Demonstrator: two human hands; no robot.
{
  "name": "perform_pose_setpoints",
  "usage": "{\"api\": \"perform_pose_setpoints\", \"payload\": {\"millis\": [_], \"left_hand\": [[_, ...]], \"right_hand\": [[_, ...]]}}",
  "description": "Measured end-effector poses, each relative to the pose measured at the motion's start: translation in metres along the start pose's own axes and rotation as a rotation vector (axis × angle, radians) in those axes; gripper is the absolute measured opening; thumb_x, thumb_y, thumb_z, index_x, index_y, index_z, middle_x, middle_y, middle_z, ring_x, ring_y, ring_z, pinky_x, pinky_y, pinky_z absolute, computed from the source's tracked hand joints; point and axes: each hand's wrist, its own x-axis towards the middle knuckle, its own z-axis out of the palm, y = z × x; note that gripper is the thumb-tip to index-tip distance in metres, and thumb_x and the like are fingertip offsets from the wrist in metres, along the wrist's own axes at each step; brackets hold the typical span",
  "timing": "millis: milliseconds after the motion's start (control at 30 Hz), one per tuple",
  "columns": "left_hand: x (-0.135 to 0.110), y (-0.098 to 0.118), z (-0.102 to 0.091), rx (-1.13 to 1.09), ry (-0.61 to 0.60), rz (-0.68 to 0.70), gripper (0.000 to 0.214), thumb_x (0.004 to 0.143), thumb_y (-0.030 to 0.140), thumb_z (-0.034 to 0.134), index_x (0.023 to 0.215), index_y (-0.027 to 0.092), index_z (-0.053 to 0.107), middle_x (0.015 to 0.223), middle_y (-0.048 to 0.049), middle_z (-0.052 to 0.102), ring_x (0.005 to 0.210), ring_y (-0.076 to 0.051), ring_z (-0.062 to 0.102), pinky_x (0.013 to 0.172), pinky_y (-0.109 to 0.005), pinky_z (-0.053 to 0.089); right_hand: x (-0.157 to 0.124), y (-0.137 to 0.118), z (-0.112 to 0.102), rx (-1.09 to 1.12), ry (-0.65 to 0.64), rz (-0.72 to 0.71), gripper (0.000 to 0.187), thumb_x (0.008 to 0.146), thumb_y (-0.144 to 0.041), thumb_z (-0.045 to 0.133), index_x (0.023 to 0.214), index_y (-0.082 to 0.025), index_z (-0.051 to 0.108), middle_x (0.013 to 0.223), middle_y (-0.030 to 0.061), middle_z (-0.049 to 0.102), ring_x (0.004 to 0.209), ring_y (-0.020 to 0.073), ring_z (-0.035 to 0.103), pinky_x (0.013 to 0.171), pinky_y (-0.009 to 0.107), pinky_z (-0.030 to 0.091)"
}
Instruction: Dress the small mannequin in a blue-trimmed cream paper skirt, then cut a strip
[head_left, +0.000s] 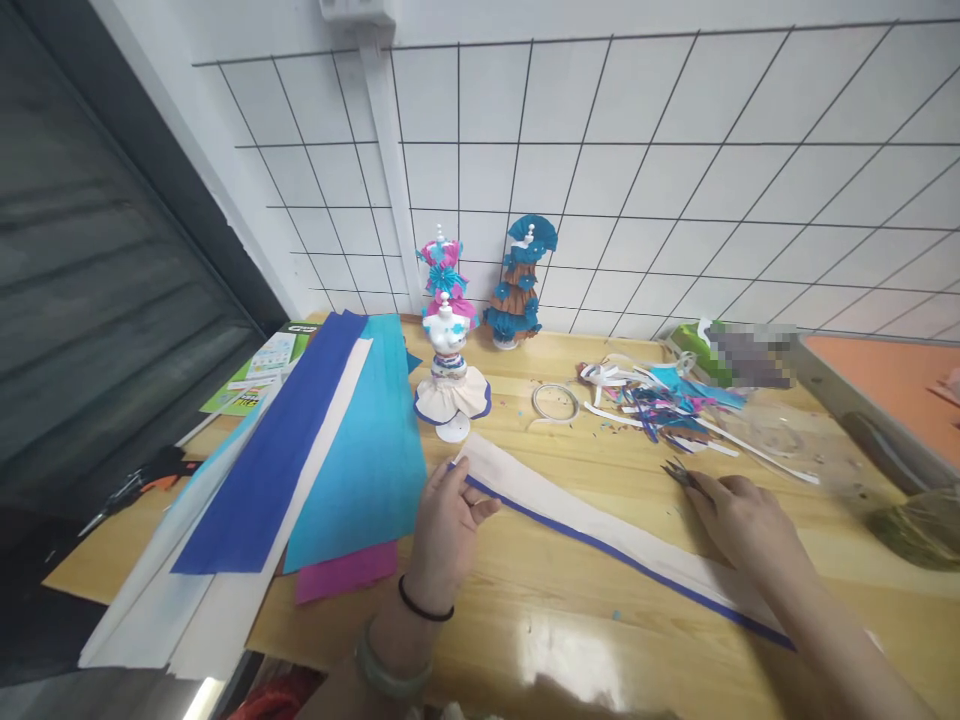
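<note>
A long cream crepe-paper strip (577,505) with a dark blue border runs diagonally across the table. My left hand (448,520) pinches the strip's left end at the blue edge between thumb and fingers. Over the strip's right part is my right hand (750,520), closed on small scissors (677,472); their pointed tips show slightly apart, and the handles are hidden. Behind my left hand stands a small white dress form (446,330) with a cream, blue-edged ruffled skirt (452,393). My right forearm covers part of the strip's right end.
Blue, turquoise, white and magenta paper sheets (360,450) lie at left, near an orange-black glue gun (142,485). Two dressed figures stand behind, one with a brown and teal dress (516,290). Paper scraps (660,400), a coiled ring (555,403) and a tape roll (919,525) lie rightward.
</note>
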Motion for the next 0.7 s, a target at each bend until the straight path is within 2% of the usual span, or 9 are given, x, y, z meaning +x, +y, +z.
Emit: {"api": "perform_pose_setpoints", "payload": {"millis": [67, 167, 267, 367, 433, 500, 533, 600, 700], "left_hand": [[-0.001, 0.002, -0.003, -0.006, 0.005, 0.006, 0.027, 0.066, 0.022, 0.072, 0.079, 0.015, 0.050, 0.065, 0.0040, 0.055, 0.051, -0.005, 0.049, 0.047, -0.021, 0.053], [-0.003, 0.004, -0.005, -0.025, 0.008, 0.017, 0.026, 0.066, 0.020, 0.071, 0.080, 0.016, 0.050, 0.062, 0.0056, 0.053, 0.049, -0.004, 0.047, 0.048, -0.020, 0.053], [-0.007, 0.007, -0.005, -0.034, 0.003, 0.015, 0.026, 0.066, 0.020, 0.071, 0.080, 0.016, 0.050, 0.063, 0.0056, 0.054, 0.049, -0.004, 0.047, 0.047, -0.020, 0.053], [-0.011, 0.009, -0.003, -0.027, 0.013, 0.022, 0.027, 0.065, 0.021, 0.072, 0.080, 0.016, 0.051, 0.064, 0.0055, 0.055, 0.049, -0.004, 0.047, 0.046, -0.020, 0.053], [-0.013, 0.011, -0.001, -0.011, 0.007, 0.027, 0.027, 0.064, 0.021, 0.073, 0.080, 0.015, 0.052, 0.065, 0.0048, 0.056, 0.051, -0.005, 0.050, 0.045, -0.019, 0.052], [-0.016, 0.014, -0.001, -0.001, -0.003, 0.036, 0.027, 0.063, 0.022, 0.073, 0.080, 0.015, 0.054, 0.064, 0.0049, 0.056, 0.051, -0.005, 0.050, 0.045, -0.018, 0.052], [-0.017, 0.015, -0.001, 0.000, -0.003, 0.043, 0.027, 0.063, 0.023, 0.074, 0.080, 0.015, 0.054, 0.063, 0.0052, 0.056, 0.051, -0.005, 0.050, 0.045, -0.018, 0.052], [-0.018, 0.019, -0.002, 0.000, 0.005, 0.055, 0.028, 0.061, 0.023, 0.076, 0.079, 0.014, 0.056, 0.060, 0.0059, 0.054, 0.051, -0.004, 0.049, 0.044, -0.017, 0.051], [-0.017, 0.024, -0.007, 0.018, 0.013, 0.048, 0.030, 0.058, 0.023, 0.079, 0.077, 0.014, 0.057, 0.060, 0.0058, 0.055, 0.050, -0.004, 0.048, 0.044, -0.018, 0.052]], "right_hand": [[0.000, -0.009, -0.008, 0.023, 0.029, 0.050, 0.043, 0.090, -0.037, 0.032, 0.107, -0.013, 0.064, 0.096, 0.0223, 0.065, 0.077, 0.0368, 0.062, 0.066, 0.050, 0.048], [0.006, -0.033, -0.024, 0.241, 0.091, 0.028, 0.047, 0.089, -0.036, 0.031, 0.109, -0.007, 0.063, 0.105, 0.0273, 0.062, 0.093, 0.0408, 0.060, 0.077, 0.056, 0.046], [0.014, -0.075, -0.050, 0.408, 0.065, -0.049, 0.045, 0.090, -0.041, 0.036, 0.116, -0.012, 0.059, 0.114, 0.0188, 0.063, 0.102, 0.0291, 0.061, 0.086, 0.041, 0.049], [0.023, -0.127, -0.085, 0.841, -0.209, -0.074, 0.045, 0.089, -0.049, 0.042, 0.118, -0.019, 0.058, 0.123, 0.0125, 0.061, 0.109, 0.0258, 0.058, 0.088, 0.039, 0.049], [0.030, -0.159, -0.107, 1.041, -0.353, -0.153, 0.046, 0.087, -0.051, 0.047, 0.119, -0.019, 0.058, 0.125, 0.0118, 0.059, 0.114, 0.0252, 0.055, 0.095, 0.039, 0.044], [0.038, -0.183, -0.121, 1.217, -0.476, -0.227, 0.047, 0.083, -0.052, 0.054, 0.117, -0.020, 0.058, 0.121, 0.0108, 0.061, 0.111, 0.0248, 0.055, 0.095, 0.039, 0.042], [0.042, -0.191, -0.125, 1.307, -0.556, -0.278, 0.045, 0.082, -0.051, 0.056, 0.114, -0.020, 0.059, 0.116, 0.0093, 0.063, 0.105, 0.0231, 0.058, 0.091, 0.037, 0.044], [0.050, -0.203, -0.124, 1.441, -0.718, -0.342, 0.039, 0.079, -0.051, 0.060, 0.099, -0.018, 0.062, 0.093, 0.0045, 0.066, 0.081, 0.0170, 0.060, 0.073, 0.030, 0.046], [0.059, -0.212, -0.115, 1.537, -0.844, -0.320, 0.037, 0.074, -0.052, 0.065, 0.078, -0.017, 0.056, 0.063, -0.0045, 0.051, 0.054, 0.0076, 0.042, 0.050, 0.022, 0.031]]}}
